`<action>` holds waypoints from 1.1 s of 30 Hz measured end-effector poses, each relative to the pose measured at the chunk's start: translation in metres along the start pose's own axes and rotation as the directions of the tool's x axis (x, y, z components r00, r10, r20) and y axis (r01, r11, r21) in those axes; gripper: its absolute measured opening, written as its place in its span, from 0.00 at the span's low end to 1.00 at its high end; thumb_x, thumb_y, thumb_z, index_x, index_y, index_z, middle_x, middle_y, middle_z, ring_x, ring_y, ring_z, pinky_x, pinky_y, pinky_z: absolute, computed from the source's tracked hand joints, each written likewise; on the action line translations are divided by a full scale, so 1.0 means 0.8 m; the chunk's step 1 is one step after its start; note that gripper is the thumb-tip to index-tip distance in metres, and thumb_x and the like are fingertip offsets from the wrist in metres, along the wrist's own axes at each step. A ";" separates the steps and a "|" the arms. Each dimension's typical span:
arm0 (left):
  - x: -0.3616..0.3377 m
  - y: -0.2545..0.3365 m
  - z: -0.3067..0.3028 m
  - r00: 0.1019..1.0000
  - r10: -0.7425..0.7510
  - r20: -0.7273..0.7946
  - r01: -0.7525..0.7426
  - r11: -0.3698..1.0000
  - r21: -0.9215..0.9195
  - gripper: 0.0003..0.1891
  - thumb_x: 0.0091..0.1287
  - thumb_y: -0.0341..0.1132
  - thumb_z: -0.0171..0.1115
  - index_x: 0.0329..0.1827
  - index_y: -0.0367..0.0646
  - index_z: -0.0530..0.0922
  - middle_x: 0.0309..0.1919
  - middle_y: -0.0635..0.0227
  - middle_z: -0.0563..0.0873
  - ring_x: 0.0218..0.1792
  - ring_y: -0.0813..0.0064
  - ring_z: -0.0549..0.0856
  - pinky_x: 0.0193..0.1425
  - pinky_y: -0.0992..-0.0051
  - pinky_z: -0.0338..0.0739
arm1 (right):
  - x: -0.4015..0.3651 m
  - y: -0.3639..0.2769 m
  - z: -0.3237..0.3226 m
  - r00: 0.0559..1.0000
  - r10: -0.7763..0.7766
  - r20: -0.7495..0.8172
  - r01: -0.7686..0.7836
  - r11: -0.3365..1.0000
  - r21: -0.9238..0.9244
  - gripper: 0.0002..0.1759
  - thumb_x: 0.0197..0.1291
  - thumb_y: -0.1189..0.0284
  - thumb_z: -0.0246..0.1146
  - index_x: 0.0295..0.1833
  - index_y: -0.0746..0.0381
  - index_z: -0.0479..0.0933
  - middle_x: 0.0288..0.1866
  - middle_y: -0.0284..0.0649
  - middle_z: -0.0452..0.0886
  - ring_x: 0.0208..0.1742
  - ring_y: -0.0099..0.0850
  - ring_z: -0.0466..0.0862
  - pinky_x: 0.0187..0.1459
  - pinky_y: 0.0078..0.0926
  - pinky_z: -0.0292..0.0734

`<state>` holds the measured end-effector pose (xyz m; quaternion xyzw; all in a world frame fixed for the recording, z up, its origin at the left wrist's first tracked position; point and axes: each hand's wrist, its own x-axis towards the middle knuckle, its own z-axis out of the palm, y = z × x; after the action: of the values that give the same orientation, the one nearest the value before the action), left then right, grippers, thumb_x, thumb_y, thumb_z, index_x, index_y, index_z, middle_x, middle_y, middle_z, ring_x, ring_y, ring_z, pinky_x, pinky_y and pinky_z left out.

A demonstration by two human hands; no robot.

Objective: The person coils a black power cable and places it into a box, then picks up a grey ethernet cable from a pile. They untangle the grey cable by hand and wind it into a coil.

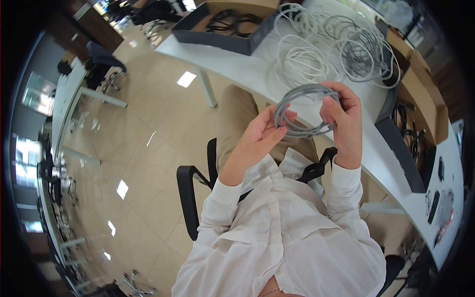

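Observation:
A coiled grey cable point(302, 132) is held up in front of me, over my lap and the table's near edge. My left hand point(262, 129) grips the left side of the loops between thumb and fingers. On the opposite side, my right hand point(345, 115) has its fingers curled round the coil, the thumb bent inward. Beyond my hands, loose white cable coils point(304, 64) lie on the white table point(252, 74). Beside them rests another grey cable coil point(360, 57).
An open box point(242, 45) with black cables point(232, 22) stands at the table's far left. Another open box point(403, 143) with black cables sits to the right. Small dark items point(434, 207) lie farther along. A black chair armrest point(187, 198) is at my left.

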<state>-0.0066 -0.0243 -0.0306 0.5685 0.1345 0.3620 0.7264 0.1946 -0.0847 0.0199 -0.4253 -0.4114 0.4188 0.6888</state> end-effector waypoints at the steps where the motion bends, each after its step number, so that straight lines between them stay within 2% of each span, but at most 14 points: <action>1: 0.008 -0.009 -0.004 0.999 -0.037 -0.002 0.037 0.999 0.019 0.23 0.69 0.23 0.54 0.68 0.37 0.67 0.56 0.63 0.80 0.55 0.76 0.80 0.62 0.75 0.72 | 0.005 0.004 -0.002 0.995 -0.061 -0.083 0.062 0.998 0.016 0.15 0.57 0.76 0.69 0.51 0.65 0.82 0.33 0.27 0.80 0.28 0.13 0.70 0.29 0.13 0.63; 3: 0.024 -0.025 -0.007 0.995 -0.095 0.036 0.093 0.994 0.052 0.19 0.71 0.26 0.56 0.65 0.35 0.71 0.53 0.64 0.82 0.55 0.76 0.81 0.61 0.75 0.74 | 0.011 0.012 -0.008 0.978 -0.075 -0.195 0.055 0.993 -0.105 0.15 0.58 0.76 0.69 0.51 0.65 0.81 0.33 0.27 0.80 0.28 0.13 0.70 0.29 0.13 0.64; 6: 0.050 -0.032 -0.006 0.985 -0.134 -0.113 0.146 0.983 0.110 0.13 0.72 0.30 0.59 0.56 0.35 0.77 0.45 0.67 0.85 0.44 0.78 0.85 0.48 0.77 0.81 | 0.023 0.026 -0.025 0.944 -0.192 -0.267 0.132 0.965 -0.225 0.13 0.59 0.74 0.69 0.50 0.64 0.80 0.32 0.25 0.78 0.28 0.12 0.70 0.30 0.13 0.64; 7: 0.060 -0.028 -0.006 0.985 -0.146 -0.095 0.155 0.983 0.097 0.13 0.72 0.27 0.58 0.57 0.33 0.77 0.45 0.68 0.84 0.44 0.81 0.83 0.47 0.79 0.80 | 0.024 0.029 -0.037 0.948 -0.179 -0.265 0.118 0.966 -0.230 0.13 0.60 0.74 0.69 0.49 0.64 0.80 0.31 0.24 0.78 0.28 0.12 0.70 0.30 0.13 0.65; 9: 0.075 -0.026 -0.008 0.987 -0.152 -0.060 0.160 0.973 0.166 0.12 0.73 0.29 0.58 0.56 0.34 0.77 0.45 0.69 0.84 0.42 0.82 0.82 0.44 0.80 0.78 | 0.023 0.031 -0.060 0.956 -0.150 -0.251 0.092 0.969 -0.229 0.12 0.60 0.72 0.69 0.48 0.64 0.79 0.31 0.24 0.78 0.29 0.13 0.71 0.31 0.14 0.66; 13: 0.111 -0.022 0.012 0.988 -0.148 0.052 0.134 0.968 0.214 0.11 0.75 0.33 0.55 0.54 0.36 0.77 0.44 0.71 0.84 0.36 0.86 0.79 0.39 0.83 0.75 | 0.005 0.005 -0.096 0.960 -0.022 -0.280 -0.107 0.893 -0.437 0.14 0.61 0.69 0.68 0.48 0.65 0.78 0.28 0.28 0.81 0.29 0.14 0.74 0.32 0.16 0.69; 16: 0.136 -0.023 0.024 0.975 -0.207 0.081 0.190 0.966 0.175 0.11 0.77 0.35 0.52 0.52 0.38 0.76 0.43 0.71 0.84 0.33 0.88 0.76 0.36 0.84 0.72 | -0.009 -0.011 -0.116 0.969 -0.021 -0.245 -0.100 0.877 -0.471 0.15 0.61 0.69 0.69 0.49 0.66 0.79 0.30 0.33 0.84 0.30 0.17 0.77 0.33 0.18 0.71; 17: 0.145 -0.024 0.027 0.977 -0.201 0.074 0.180 0.958 0.221 0.10 0.77 0.35 0.51 0.49 0.37 0.77 0.43 0.72 0.84 0.32 0.88 0.75 0.34 0.83 0.71 | -0.014 -0.022 -0.124 0.975 0.041 -0.220 -0.145 0.865 -0.481 0.15 0.60 0.71 0.69 0.49 0.67 0.80 0.33 0.37 0.87 0.32 0.19 0.80 0.35 0.20 0.74; 21: 0.174 -0.031 0.033 0.948 -0.267 0.172 0.235 0.955 0.183 0.12 0.76 0.34 0.52 0.53 0.36 0.78 0.46 0.70 0.84 0.35 0.87 0.77 0.35 0.83 0.73 | -0.025 -0.054 -0.140 0.971 0.080 -0.225 -0.183 0.856 -0.483 0.15 0.59 0.73 0.69 0.51 0.67 0.81 0.35 0.38 0.88 0.34 0.20 0.83 0.36 0.20 0.77; 23: 0.183 -0.026 0.044 0.930 -0.286 0.229 0.255 0.954 0.158 0.14 0.76 0.34 0.53 0.56 0.35 0.78 0.50 0.68 0.84 0.39 0.85 0.80 0.38 0.82 0.76 | -0.025 -0.083 -0.142 0.961 0.030 -0.275 -0.189 0.796 -0.575 0.15 0.59 0.73 0.69 0.51 0.67 0.82 0.36 0.38 0.88 0.34 0.20 0.83 0.36 0.19 0.77; 26: 0.200 -0.034 0.058 0.962 -0.118 0.248 0.062 0.973 0.222 0.16 0.75 0.34 0.55 0.62 0.38 0.77 0.55 0.64 0.82 0.50 0.78 0.82 0.45 0.80 0.79 | -0.024 -0.113 -0.158 0.925 -0.095 -0.367 -0.165 0.771 -0.615 0.15 0.59 0.74 0.69 0.50 0.69 0.81 0.37 0.37 0.87 0.35 0.18 0.82 0.36 0.19 0.78; 27: 0.207 -0.028 0.064 0.966 -0.077 0.247 0.013 0.967 0.253 0.16 0.73 0.32 0.56 0.61 0.40 0.78 0.57 0.60 0.81 0.55 0.71 0.81 0.49 0.75 0.80 | -0.022 -0.128 -0.169 0.906 -0.136 -0.401 -0.162 0.764 -0.624 0.15 0.59 0.75 0.69 0.51 0.69 0.81 0.37 0.37 0.87 0.34 0.18 0.82 0.36 0.19 0.78; 30: 0.225 -0.049 0.054 0.956 0.072 0.284 -0.188 0.895 0.404 0.15 0.74 0.33 0.54 0.60 0.40 0.79 0.59 0.61 0.80 0.54 0.70 0.82 0.49 0.74 0.80 | 0.013 -0.191 -0.196 0.811 -0.311 -0.495 -0.188 0.664 -0.724 0.15 0.60 0.75 0.68 0.51 0.70 0.81 0.35 0.36 0.86 0.34 0.17 0.82 0.37 0.18 0.78; 33: 0.227 -0.065 0.053 0.945 0.106 0.310 -0.252 0.839 0.482 0.13 0.69 0.25 0.55 0.55 0.38 0.81 0.54 0.58 0.82 0.51 0.66 0.83 0.48 0.73 0.79 | 0.078 -0.237 -0.263 0.717 -0.547 -0.431 -0.226 0.402 -0.887 0.14 0.61 0.74 0.67 0.50 0.71 0.81 0.34 0.39 0.87 0.35 0.20 0.84 0.38 0.19 0.79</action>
<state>0.1661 0.0631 -0.0259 0.7960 0.0717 0.2986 0.5217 0.4514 -0.1320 0.1468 -0.7981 -0.3322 -0.1307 0.4854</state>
